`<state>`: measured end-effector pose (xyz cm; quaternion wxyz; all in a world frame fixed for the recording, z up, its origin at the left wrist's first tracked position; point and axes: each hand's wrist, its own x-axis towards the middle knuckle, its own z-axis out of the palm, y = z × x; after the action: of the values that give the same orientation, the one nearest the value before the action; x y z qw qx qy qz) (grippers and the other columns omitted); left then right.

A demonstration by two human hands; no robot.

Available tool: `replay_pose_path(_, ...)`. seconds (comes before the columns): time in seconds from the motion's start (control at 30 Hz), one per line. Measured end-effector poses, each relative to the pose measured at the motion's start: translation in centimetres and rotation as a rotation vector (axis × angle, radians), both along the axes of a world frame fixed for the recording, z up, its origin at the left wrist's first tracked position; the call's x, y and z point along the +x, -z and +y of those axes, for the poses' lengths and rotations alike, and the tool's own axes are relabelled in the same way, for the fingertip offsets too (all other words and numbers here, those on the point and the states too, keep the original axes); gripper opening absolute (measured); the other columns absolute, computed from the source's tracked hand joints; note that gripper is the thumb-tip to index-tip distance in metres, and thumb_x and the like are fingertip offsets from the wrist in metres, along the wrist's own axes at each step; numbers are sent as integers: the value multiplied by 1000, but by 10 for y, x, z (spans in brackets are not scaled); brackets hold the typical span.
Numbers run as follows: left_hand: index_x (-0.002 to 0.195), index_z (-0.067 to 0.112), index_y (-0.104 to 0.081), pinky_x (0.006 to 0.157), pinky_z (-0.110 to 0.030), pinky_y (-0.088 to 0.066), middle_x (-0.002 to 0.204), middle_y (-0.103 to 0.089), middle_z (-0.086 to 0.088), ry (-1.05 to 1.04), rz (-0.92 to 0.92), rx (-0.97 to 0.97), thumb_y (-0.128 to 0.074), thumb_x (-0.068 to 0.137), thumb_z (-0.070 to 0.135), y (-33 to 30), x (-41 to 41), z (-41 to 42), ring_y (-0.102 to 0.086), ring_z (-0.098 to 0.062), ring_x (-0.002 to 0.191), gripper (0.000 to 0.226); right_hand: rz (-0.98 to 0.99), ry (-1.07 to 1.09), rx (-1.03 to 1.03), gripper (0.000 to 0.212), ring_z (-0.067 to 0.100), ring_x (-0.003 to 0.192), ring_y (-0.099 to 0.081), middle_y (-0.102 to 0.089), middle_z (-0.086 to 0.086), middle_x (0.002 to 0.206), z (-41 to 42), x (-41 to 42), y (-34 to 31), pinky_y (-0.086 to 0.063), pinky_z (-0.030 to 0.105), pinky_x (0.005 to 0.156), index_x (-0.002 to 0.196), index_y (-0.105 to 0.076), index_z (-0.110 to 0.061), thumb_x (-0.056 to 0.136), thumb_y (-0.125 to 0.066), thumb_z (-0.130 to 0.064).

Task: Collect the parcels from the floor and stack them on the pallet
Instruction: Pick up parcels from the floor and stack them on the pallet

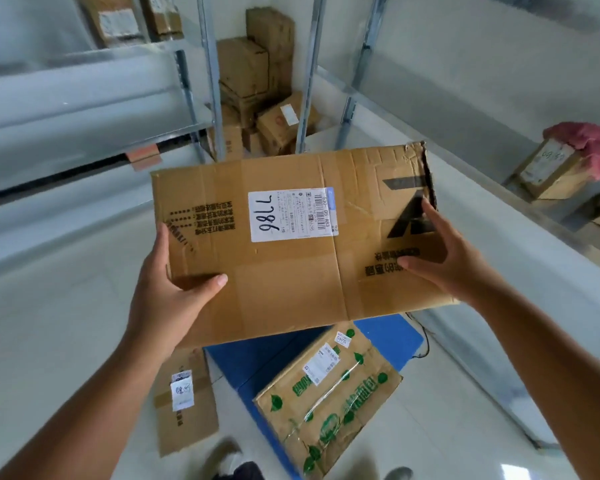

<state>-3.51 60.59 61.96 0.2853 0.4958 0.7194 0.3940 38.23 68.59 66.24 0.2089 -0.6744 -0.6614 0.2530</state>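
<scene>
I hold a large brown cardboard parcel [291,271] with a white label reading 7786, lifted in the air above the blue pallet [388,336]. My left hand [168,292] grips its left edge, thumb on top. My right hand [444,251] grips its right side near the torn corner, thumb on the top face. On the pallet below lies a parcel with green print [329,403]. A flat brown parcel [184,400] with a white label lies on the floor left of the pallet.
Metal shelving [84,109] runs along the left, and a shelf on the right carries a box under a pink cloth [555,168]. Several stacked boxes [257,95] fill the far corner. The floor is pale tile. My shoes [229,459] show at the bottom edge.
</scene>
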Motion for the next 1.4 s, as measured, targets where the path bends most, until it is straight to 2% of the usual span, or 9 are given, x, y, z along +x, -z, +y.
replay_pose_path(0.1,165,48,-6,113,-61,-46,165,-40,9,-121,45,-18,-86,81,54,8,32,-12,-43,-25,149,117,41,-127,-25,105,15,119,-45,-43,-17,135,38,22,29,-42,41,88,148,-7,-73,82,-83,-48)
replay_pose_path(0.27,165,43,-16,111,-59,-48,157,-48,7,-308,77,-68,-88,82,47,19,93,-29,-48,-24,143,110,111,-314,-71,111,19,134,-45,-45,-9,149,92,55,69,-41,49,112,159,-10,-55,80,-87,-40)
replay_pose_path(0.43,166,37,-17,109,-55,-50,155,-48,4,-397,103,-129,-87,83,43,41,120,-36,-48,-22,140,109,123,-441,-177,111,15,121,-47,-43,-17,136,122,59,84,-42,28,87,154,-7,-63,78,-86,-45)
replay_pose_path(0.6,166,38,-15,107,-58,-52,153,-49,2,-438,65,-169,-87,83,46,77,111,-30,-50,-24,138,110,147,-485,-244,112,15,124,-47,-46,-14,136,142,40,112,-43,35,98,162,-12,-45,80,-87,-31)
replay_pose_path(0.7,166,37,-13,106,-54,-54,151,-48,3,-412,24,-190,-86,83,47,121,94,-20,-50,-23,136,111,107,-471,-270,112,18,127,-47,-47,-6,147,149,23,145,-42,45,105,158,-12,-50,77,-89,-37)
replay_pose_path(0.87,166,33,-14,105,-48,-55,146,-48,2,-409,-51,-243,-87,80,46,215,73,-6,-52,-21,132,114,91,-491,-348,116,24,126,-58,-57,-3,141,171,-8,227,-47,48,105,160,-23,-44,65,-90,-48)
replay_pose_path(0.93,166,31,-16,105,-48,-55,144,-50,1,-419,-83,-272,-89,80,43,259,68,0,-54,-22,130,113,100,-507,-387,117,25,122,-61,-61,-1,136,181,-20,272,-50,44,98,160,-25,-42,66,-94,-44)
replay_pose_path(1.17,165,33,-19,110,-54,-52,146,-53,2,-495,-102,-337,-91,77,44,415,61,9,-55,-23,133,114,169,-579,-437,102,25,133,-55,-53,4,150,207,-46,437,-41,51,116,163,-25,-31,82,-84,-13)
replay_pose_path(1.4,162,27,-27,110,-49,-53,139,-60,5,-488,-167,-328,-95,73,40,529,69,24,-60,-22,129,113,108,-612,-484,108,26,138,-50,-48,8,157,237,-40,551,-35,50,120,164,-19,-38,80,-85,-21)
